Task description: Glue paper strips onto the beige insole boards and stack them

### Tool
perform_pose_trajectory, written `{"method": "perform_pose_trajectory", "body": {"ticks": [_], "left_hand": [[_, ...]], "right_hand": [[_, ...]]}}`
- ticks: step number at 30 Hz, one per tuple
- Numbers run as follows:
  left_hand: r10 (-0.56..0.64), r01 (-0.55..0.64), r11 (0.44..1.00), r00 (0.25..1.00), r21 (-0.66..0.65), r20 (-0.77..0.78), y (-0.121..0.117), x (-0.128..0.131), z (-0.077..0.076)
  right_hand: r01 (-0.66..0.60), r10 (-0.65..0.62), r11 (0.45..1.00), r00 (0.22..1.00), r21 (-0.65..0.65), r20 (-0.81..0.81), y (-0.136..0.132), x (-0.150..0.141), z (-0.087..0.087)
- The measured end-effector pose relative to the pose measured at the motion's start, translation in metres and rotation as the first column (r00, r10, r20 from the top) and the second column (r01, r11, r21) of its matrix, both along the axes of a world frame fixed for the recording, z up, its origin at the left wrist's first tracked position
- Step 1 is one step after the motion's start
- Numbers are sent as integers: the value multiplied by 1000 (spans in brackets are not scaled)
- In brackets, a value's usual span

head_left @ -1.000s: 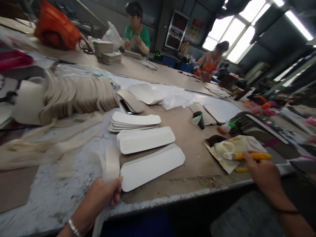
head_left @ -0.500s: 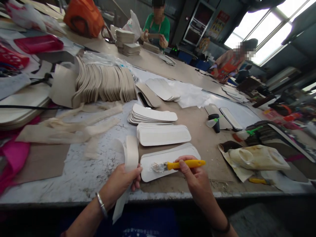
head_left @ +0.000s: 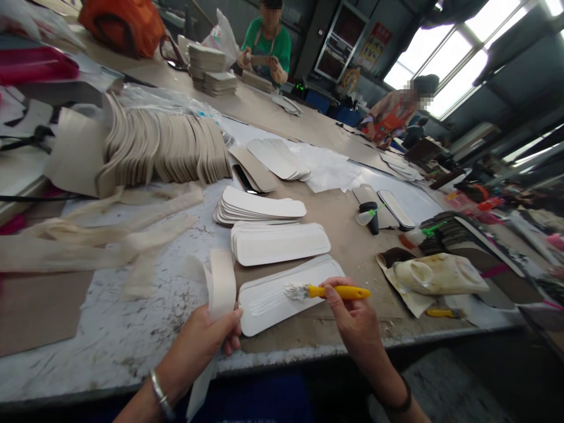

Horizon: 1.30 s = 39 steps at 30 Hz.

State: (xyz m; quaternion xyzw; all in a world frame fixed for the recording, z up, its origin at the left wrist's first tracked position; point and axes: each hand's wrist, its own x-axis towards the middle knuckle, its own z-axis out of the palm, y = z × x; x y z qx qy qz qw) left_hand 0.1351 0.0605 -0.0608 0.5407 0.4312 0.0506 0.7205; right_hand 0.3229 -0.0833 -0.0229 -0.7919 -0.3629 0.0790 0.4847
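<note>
My right hand [head_left: 352,317] is closed round a yellow-handled brush [head_left: 328,291] whose wet bristles rest on the top white oblong board piece [head_left: 286,291] of a small stack near the table's front edge. My left hand [head_left: 202,341] is closed on a looped cream fabric strip [head_left: 218,288] just left of that piece, thumb touching the piece's left end. The strip's tail hangs below the table edge. Two more stacks of white pieces [head_left: 279,242] lie just behind.
A glue-smeared container [head_left: 436,275] on paper sits to the right, with a second yellow brush [head_left: 440,313] and small bottles [head_left: 368,216]. A large fanned row of beige pieces [head_left: 167,147] lies at left. Two other people [head_left: 264,41] work at the far side.
My right hand brought the brush from the glue container to the white piece and has now drawn it rightward along it. My left hand keeps hold of the strip.
</note>
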Motion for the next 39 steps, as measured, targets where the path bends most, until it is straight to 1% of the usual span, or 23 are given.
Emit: {"method": "perform_pose_trajectory", "body": {"ticks": [3,7,10,13,15,16,18,20,21,23,25,27,28,30,32,33,34,36,37,39], "left_hand": [[17,-17,999,1000,31,-11,-1,0,-8],[45,-45,998,999,50,-12,-4,0,-14],[80,-80,994,997,74,-5,-7,0,-12],[102,-99,991,994,90,-26,-9,1,-8],[112,-108,990,993,91,-35,-10,1,-6],[116,-113,990,993,88,-37,-10,2,-5],[129,-126,989,991,78,-41,-10,2,-5],[143,-139,988,988,71,-50,-10,2,-6],[145,-141,987,988,73,-54,-10,2,-7],[133,-129,988,990,83,-53,-10,1,-7],[110,-106,990,993,95,-46,-10,1,-8],[92,-88,991,995,105,-37,-10,0,-9],[88,-84,991,995,108,-35,-10,0,-9],[86,-82,990,996,112,-37,-9,-1,-11],[76,-73,990,997,120,-24,-8,-1,-13],[70,-68,990,998,125,-12,-8,-1,-13],[65,-64,989,998,130,0,-7,-1,-14],[50,-50,990,999,132,5,-6,-1,-12],[39,-39,991,999,131,-3,-6,-1,-10],[20,-17,991,999,133,-26,-5,-1,-4]], "right_hand": [[73,-64,996,983,-51,169,-14,22,2],[101,-65,992,917,-73,394,-26,45,7],[71,-33,996,857,-56,514,-29,54,10],[2,15,1000,796,-27,605,-29,49,9],[-42,54,999,776,-34,629,-28,36,7],[-72,84,996,780,-45,620,-27,28,6],[-156,166,986,807,-66,566,-27,12,6],[-224,223,973,834,-60,504,-29,4,8],[-228,223,972,842,-50,491,-31,4,9],[-188,180,981,834,-38,522,-34,11,11],[-140,140,989,797,-46,588,-35,19,11],[-132,138,990,774,-56,618,-33,19,9],[-150,152,987,784,-55,602,-30,13,8],[-240,222,970,840,-28,495,-23,-7,6],[-365,325,929,884,63,336,-15,-33,7],[-400,358,908,896,126,264,-11,-44,8],[-404,368,895,908,189,200,-7,-53,9],[-335,323,900,942,280,89,-1,-62,11],[-287,290,911,956,297,33,2,-63,11],[-220,248,933,966,284,-66,7,-60,9]]}}
